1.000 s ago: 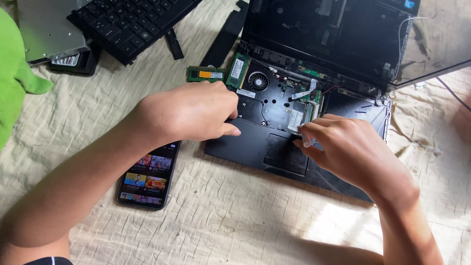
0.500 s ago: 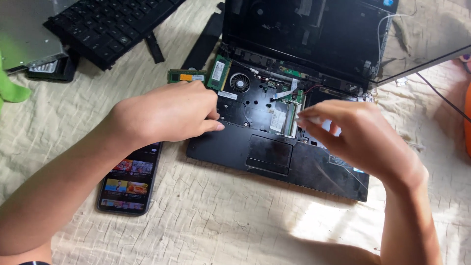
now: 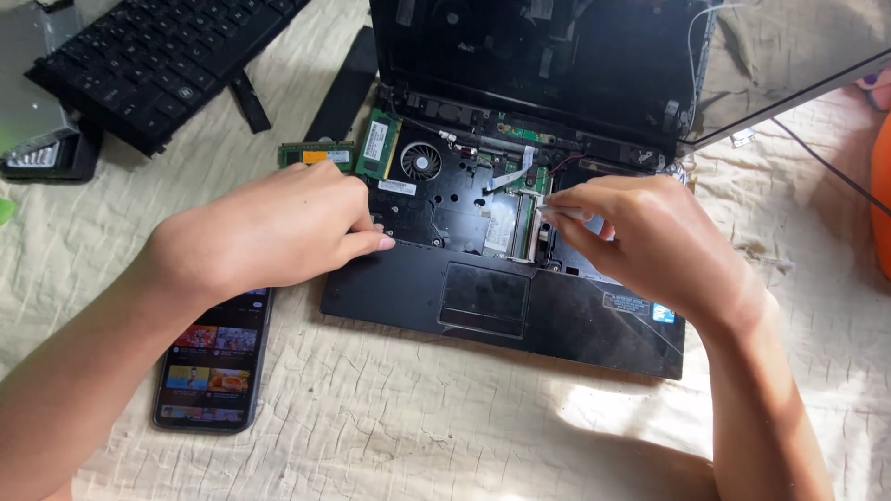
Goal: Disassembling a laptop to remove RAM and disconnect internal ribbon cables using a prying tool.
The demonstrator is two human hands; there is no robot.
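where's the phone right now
In the head view, the phone lies screen-up on the cloth, lower left, partly under the left hand, beside the laptop.

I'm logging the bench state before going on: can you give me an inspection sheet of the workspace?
Surface: wrinkled cream cloth.
Job's things: opened laptop, keyboard removed, fan and boards exposed.
Clutter: loose keyboard, memory module, lit phone, black strip.
Grips: left hand rests on the laptop's left edge; right hand pinches a small pale part over the internals.
Cables: flat ribbon inside; thin dark wire at right.
Surroundings: orange object at right edge.
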